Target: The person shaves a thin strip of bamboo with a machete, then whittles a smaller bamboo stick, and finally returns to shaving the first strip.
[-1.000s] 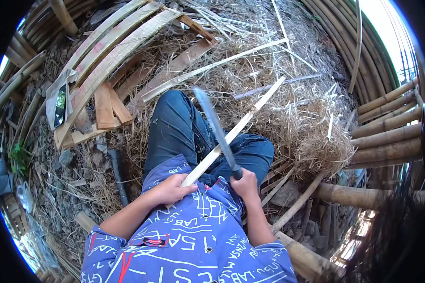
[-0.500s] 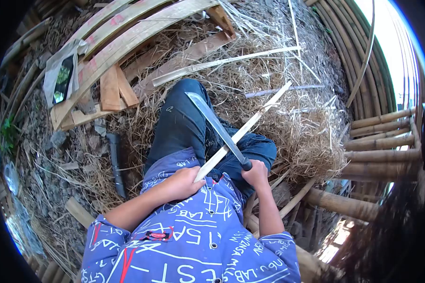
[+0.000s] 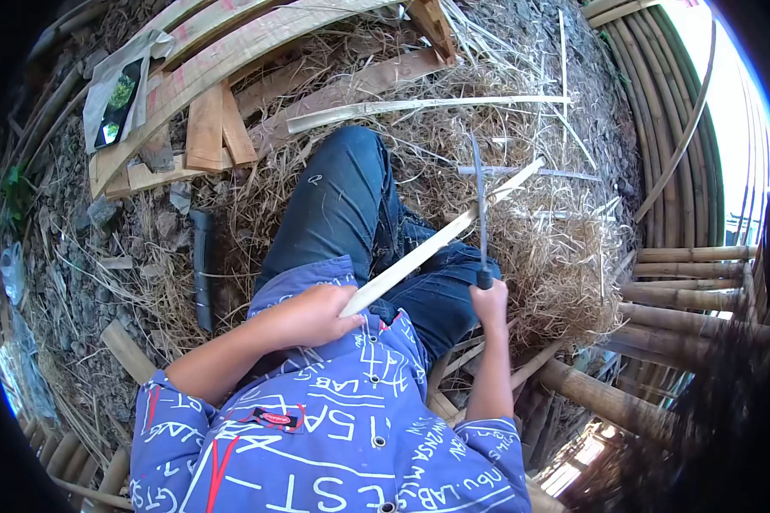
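Note:
My left hand (image 3: pixel 318 313) is closed around the near end of a pale, split bamboo strip (image 3: pixel 421 252), close against my shirt. The strip slants away over my lap to the right, its far end above the shavings. In my right hand (image 3: pixel 489 303) is the black handle of a long-bladed machete (image 3: pixel 482 214). Its blade points away from me, seen nearly edge-on, and crosses the strip toward the far end. My bent leg in dark jeans (image 3: pixel 329 201) lies to the left of the strip.
Fibrous shavings (image 3: pixel 556 282) heap at the right. Long pale planks (image 3: pixel 231 60) lie at the far left, with a phone (image 3: pixel 120 98) on a wrapper. A dark sheath-like tube (image 3: pixel 203 269) rests on the left ground. Bamboo poles (image 3: pixel 684 282) line the right side.
My right hand has moved right and slightly away from me. The machete's blade has shifted along the strip toward its far end and turned edge-on. My left hand keeps its grip.

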Demonstrator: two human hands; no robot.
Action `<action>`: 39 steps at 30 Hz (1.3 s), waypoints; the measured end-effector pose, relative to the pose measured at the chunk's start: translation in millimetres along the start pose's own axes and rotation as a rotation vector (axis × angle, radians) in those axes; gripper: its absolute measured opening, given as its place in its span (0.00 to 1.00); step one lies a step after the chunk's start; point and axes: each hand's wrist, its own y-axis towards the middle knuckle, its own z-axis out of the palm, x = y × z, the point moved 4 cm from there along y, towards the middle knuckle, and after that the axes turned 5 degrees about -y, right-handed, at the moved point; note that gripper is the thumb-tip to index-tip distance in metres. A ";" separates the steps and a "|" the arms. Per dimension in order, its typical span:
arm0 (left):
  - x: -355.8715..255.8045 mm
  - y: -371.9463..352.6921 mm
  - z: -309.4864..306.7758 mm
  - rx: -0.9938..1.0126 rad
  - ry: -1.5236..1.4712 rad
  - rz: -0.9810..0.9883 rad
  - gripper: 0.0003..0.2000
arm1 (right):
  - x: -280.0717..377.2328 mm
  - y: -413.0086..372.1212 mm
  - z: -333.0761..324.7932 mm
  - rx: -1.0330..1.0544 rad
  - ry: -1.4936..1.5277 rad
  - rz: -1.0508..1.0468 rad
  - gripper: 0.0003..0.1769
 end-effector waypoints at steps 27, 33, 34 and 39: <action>-36.1 -11.7 7.0 0.043 0.258 -0.135 0.19 | 17.4 36.4 1.7 -0.027 0.122 0.233 0.15; -38.5 -6.4 -6.6 0.028 0.366 -0.195 0.19 | 44.2 -8.7 25.1 0.080 0.296 0.102 0.15; -35.9 -2.0 -7.1 0.019 0.402 -0.170 0.19 | 58.5 -26.8 25.9 0.103 0.261 0.065 0.15; -45.3 -0.3 -2.1 0.005 0.468 -0.202 0.19 | 103.7 -83.2 31.3 0.248 0.381 -0.126 0.12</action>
